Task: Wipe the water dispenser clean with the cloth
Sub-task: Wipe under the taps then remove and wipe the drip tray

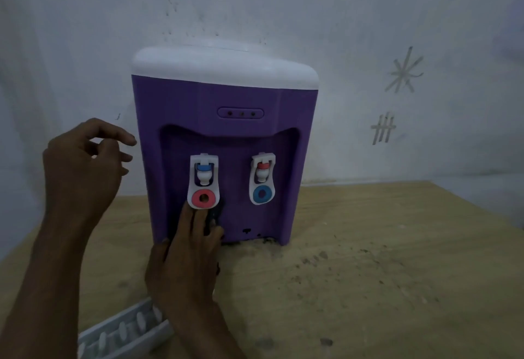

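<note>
Dark cloth (213,218) mostly hidden under right hand (187,248), only a sliver showing beside the fingers. White grille tray (124,333) cut off by the bottom edge. Dispenser's indicator lights (241,113) too small to read.

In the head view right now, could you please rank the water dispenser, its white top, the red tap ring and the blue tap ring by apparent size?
1. Water dispenser, largest.
2. White top.
3. Red tap ring and blue tap ring: these look about alike, so I would not rank them.
</note>
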Demonstrator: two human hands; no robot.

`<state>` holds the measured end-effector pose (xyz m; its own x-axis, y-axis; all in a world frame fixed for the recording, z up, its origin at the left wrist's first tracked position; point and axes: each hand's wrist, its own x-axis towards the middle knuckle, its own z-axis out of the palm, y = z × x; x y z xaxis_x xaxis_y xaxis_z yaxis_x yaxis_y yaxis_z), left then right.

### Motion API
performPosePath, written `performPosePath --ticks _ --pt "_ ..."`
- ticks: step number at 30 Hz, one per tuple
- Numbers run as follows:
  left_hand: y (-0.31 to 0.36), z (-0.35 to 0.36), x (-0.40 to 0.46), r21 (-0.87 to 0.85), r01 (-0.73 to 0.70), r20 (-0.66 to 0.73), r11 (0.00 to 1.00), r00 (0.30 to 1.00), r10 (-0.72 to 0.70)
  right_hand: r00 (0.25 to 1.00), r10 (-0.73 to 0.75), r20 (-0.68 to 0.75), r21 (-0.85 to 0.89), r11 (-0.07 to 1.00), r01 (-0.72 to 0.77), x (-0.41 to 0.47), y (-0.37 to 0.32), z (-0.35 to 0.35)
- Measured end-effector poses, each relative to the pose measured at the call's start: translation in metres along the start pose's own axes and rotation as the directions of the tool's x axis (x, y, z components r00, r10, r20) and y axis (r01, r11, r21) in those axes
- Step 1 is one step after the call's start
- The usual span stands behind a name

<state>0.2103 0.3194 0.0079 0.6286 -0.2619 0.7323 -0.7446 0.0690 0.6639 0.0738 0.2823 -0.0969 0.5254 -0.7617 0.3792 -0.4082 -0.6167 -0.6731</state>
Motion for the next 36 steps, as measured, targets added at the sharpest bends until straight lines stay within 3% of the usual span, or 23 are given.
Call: performPosePath --ticks 3,8,13,18,23,28,33,36 --pt "0.002 0.002 -0.002 0.012 0.008 0.018 1.0 1.0 -0.008 1.0 -0.018 0.0 -0.079 0.997 0.018 0.007 0.02 -0.003" --pt "0.006 -0.007 -0.007 -0.007 0.028 -0.008 1.0 1.0 -0.028 0.989 0.097 -0.109 0.045 0.995 -0.093 0.01 0.017 -0.009" --pt "0.006 -0.011 -0.005 -0.023 0.057 -0.034 0.998 0.998 -0.057 0.988 -0.136 -0.07 -0.148 0.981 0.125 0.011 0.05 -0.024" --pt "0.015 -0.008 -0.007 -0.007 0.024 -0.015 1.0 1.0 -0.024 0.976 -0.023 -0.217 -0.1 0.995 0.002 0.018 0.053 -0.023" --pt "0.032 0.007 -0.011 0.029 -0.108 -0.022 0.994 0.994 0.108 0.948 -0.241 -0.209 -0.216 0.957 0.195 0.02 0.069 -0.027" --pt "0.034 0.008 -0.011 0.049 -0.144 -0.033 0.988 0.989 0.145 0.931 0.0 -0.366 -0.039 0.999 -0.015 0.023 0.058 -0.02" --pt "0.031 0.01 -0.008 0.012 -0.074 -0.05 0.997 0.996 0.075 0.935 -0.222 -0.278 -0.213 0.963 0.165 0.023 0.073 -0.022" --pt "0.034 0.011 -0.01 -0.014 -0.038 -0.048 0.999 0.998 0.037 0.934 -0.055 -0.353 -0.135 0.991 0.007 0.027 0.079 -0.021"
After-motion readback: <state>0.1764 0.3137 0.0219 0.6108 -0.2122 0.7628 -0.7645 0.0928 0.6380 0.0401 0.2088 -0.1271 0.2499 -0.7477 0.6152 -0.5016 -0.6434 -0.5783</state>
